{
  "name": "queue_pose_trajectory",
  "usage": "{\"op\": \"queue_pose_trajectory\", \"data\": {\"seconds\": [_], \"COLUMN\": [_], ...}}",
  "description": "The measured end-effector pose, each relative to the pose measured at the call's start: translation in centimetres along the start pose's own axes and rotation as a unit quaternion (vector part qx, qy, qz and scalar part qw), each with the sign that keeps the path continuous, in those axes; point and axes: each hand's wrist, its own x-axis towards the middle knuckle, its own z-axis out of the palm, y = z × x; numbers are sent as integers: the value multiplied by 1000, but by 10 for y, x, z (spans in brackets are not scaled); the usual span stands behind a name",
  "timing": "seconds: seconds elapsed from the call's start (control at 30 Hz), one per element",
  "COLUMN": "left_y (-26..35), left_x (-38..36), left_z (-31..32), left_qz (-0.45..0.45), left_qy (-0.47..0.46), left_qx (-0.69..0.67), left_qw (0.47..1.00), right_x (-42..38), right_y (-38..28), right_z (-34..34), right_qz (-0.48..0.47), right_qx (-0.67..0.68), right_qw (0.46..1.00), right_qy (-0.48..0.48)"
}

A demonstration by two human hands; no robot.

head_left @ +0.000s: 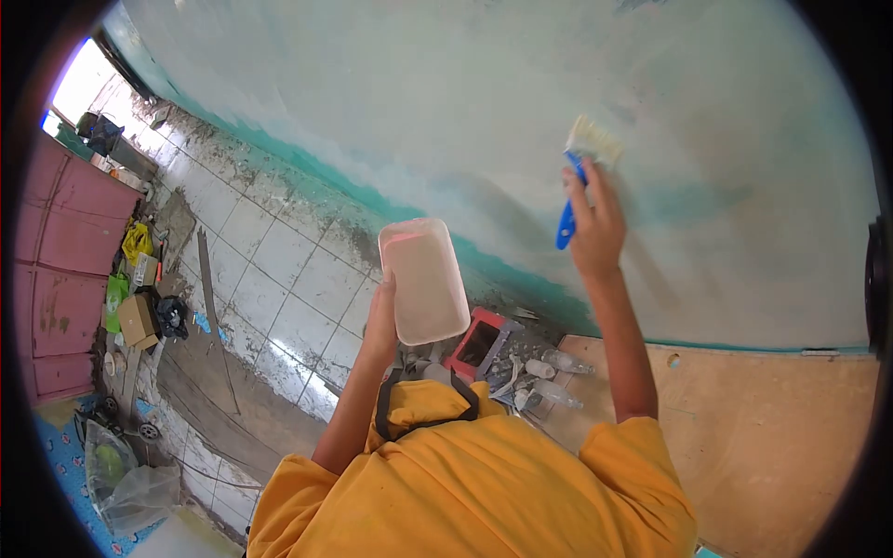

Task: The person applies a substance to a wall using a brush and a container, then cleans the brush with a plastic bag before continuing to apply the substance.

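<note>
A blue-handled paint brush [566, 223] is gripped in my right hand [597, 223], its pale bristles up against the wall [446, 102]. The wall shows a whitish coat over green, with a teal band along its lower edge. My left hand [379, 321] holds a shallow pinkish-white tray [428, 284] by its near side, with the fingers mostly hidden beneath it. Whether there is liquid in the tray is hard to tell.
Below the tray, a red and grey object [479, 344] and plastic bottles [558, 395] lie on the floor. A wooden panel [763, 428] is at the right. Pink cabinets [79, 242], a cardboard box [138, 321] and bags stand at the left beside dirty tiles [274, 302].
</note>
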Motion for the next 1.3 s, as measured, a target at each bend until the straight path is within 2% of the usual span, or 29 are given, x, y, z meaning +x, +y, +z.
{"op": "queue_pose_trajectory", "data": {"seconds": [0.17,0.23,0.27,0.33,0.4,0.43,0.5,0.53,0.57,0.6,0.67,0.73,0.8,0.97,1.03,1.07,1.13,1.17,1.23,1.3], "left_y": [-14,-12,-12,-8,-2,0,3,4,5,5,4,0,-4,3,-8,-14,-20,-20,-20,-19], "left_x": [2,2,1,-2,-4,-3,0,1,1,1,4,6,8,-4,-4,-4,-7,-9,-13,-17], "left_z": [-13,-16,-17,-18,-20,-22,-29,-29,-30,-31,-34,-33,-32,-14,-12,-11,-5,-4,1,7], "left_qz": [3,18,9,1,-5,-5,-37,-38,-38,-38,-28,-18,-23,-30,-33,-26,-18,-18,-18,-8], "left_qy": [7,10,4,-4,-16,-18,-79,-81,-82,-83,-98,-105,-32,-11,2,12,22,17,16,-11], "left_qx": [16,18,20,22,23,23,41,42,41,41,43,40,54,42,41,42,42,38,34,23], "left_qw": [1000,1000,1000,1000,1000,1000,995,995,995,995,994,993,998,999,999,999,999,999,999,1000], "right_x": [-60,-60,-60,-41,-16,7,44,56,65,67,56,33,-3,-77,-96,-100,-97,-93,-65,-21], "right_y": [-17,-15,-11,-2,23,28,29,26,23,20,16,4,0,-25,-29,-29,-26,-19,-4,13], "right_z": [62,63,62,41,21,-1,-41,-54,-65,-69,-58,-39,7,94,111,114,115,113,90,48], "right_qz": [20,16,17,61,50,81,56,58,20,-17,-13,-11,10,3,13,15,21,20,16,54], "right_qx": [61,92,91,128,92,105,67,65,22,-21,-45,-98,-76,-43,37,39,108,107,91,120], "right_qw": [996,989,989,975,989,987,996,996,998,995,993,994,997,997,987,987,970,970,985,989], "right_qy": [-59,-116,-114,-169,-108,-95,8,8,51,93,106,41,12,-65,-156,-156,-216,-216,-145,-63]}}
